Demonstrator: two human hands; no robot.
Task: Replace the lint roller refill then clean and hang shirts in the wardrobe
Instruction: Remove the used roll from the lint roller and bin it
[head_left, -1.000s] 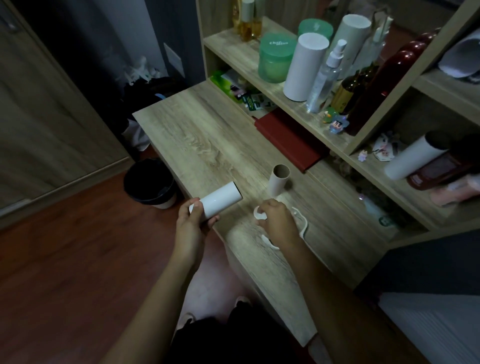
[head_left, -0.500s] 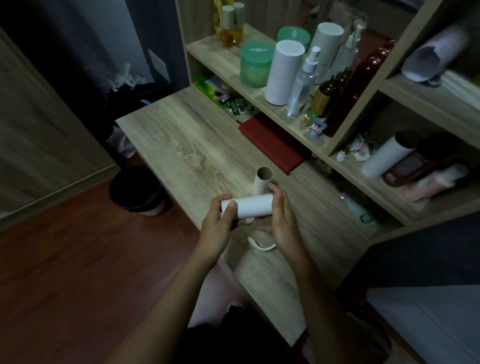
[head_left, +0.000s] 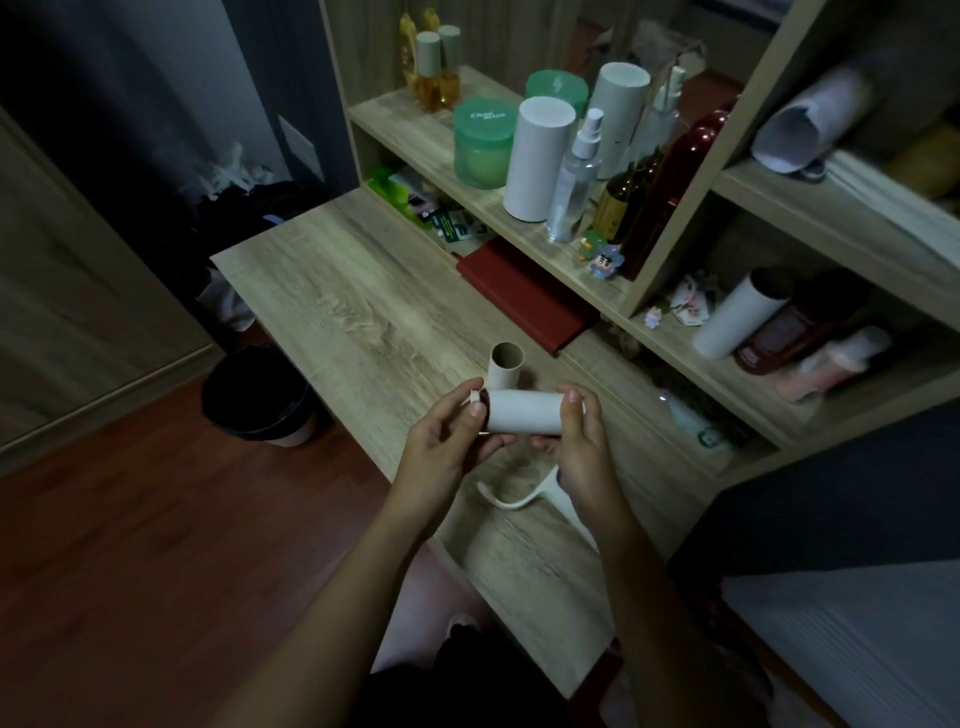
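Refill roll (head_left: 524, 412) is lying sideways between both hands, lifted clear above the worktop (head_left: 363, 322) near its front edge. The left grip (head_left: 447, 441) is pinching the roll's left end, thumb on top and fingers curling beneath. The right grip (head_left: 582, 447) is wrapping the right end, thumb over the top. Its lower fingers are hiding, so I cannot tell whether they are also clasping the roller handle (head_left: 514, 505), whose white hooked tail is showing just below that hand.

A small white spindle tip (head_left: 474, 397) is poking out of the roll's left end beside the left thumb. This suggests the refill is being slid onto the roller, the first step of the task. Whether it is seating fully cannot be judged.

Just behind the hands, an empty cardboard core (head_left: 505, 364) is standing upright on the worktop. A dark bin (head_left: 254, 400) is sitting on the floor to the left.

The next move is probably calling for pushing the roll home, then peeling off its starter sheet. Shirt cleaning and hanging are waiting after that.
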